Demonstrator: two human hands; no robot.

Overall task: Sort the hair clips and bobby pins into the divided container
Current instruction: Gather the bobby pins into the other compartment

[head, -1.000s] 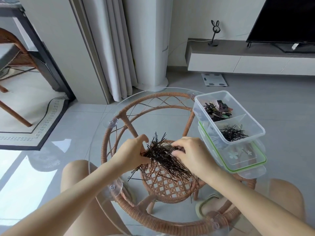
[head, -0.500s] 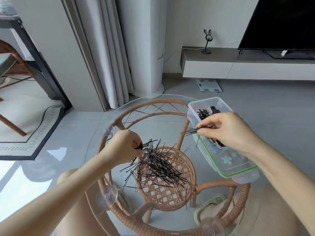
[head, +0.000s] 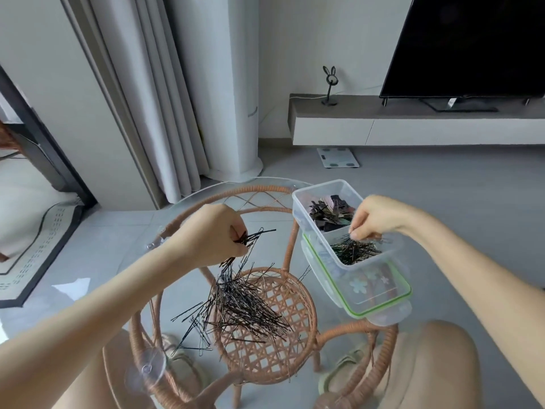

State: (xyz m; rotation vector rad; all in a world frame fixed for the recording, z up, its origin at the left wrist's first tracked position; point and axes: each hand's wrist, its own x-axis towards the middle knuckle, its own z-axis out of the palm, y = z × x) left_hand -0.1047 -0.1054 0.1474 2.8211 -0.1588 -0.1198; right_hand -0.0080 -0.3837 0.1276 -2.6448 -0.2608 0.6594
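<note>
Gripping bobby pins point(head: 254, 236), left hand point(head: 206, 235) over glass table point(head: 271, 252); right hand point(head: 374, 218), grasp unclear; television point(head: 472, 45) behind

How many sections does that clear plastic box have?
2. The far section holds dark hair clips; the near section holds black bobby pins, under the right hand. That hand covers part of the box, so another section may be hidden.

The bobby pins point(head: 244, 302) lay in a pile in the middle of the table point(head: 256, 189). The container point(head: 321, 191) sat to their right, on top of a lid point(head: 380, 302). Hair clips point(head: 330, 212) lay in its far part and more pins point(head: 354, 250) in its near part
</note>
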